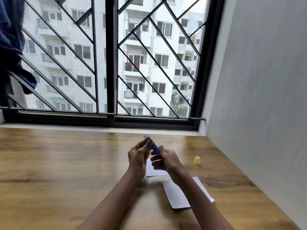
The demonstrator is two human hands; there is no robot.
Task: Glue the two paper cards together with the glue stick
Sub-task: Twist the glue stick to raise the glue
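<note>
Both hands raised above the wooden counter [66, 163], sharing the blue glue stick [153, 146], which tilts up-left with its pale tip exposed. Left hand [137, 159]: fingers pinch the upper barrel. Right hand [166, 159]: fingers curled around the lower end. Two white paper cards lie flat beneath: one [155, 170] under the hands, the other [178, 195] nearer, apart. Yellow cap [197, 160] stands right of them.
</note>
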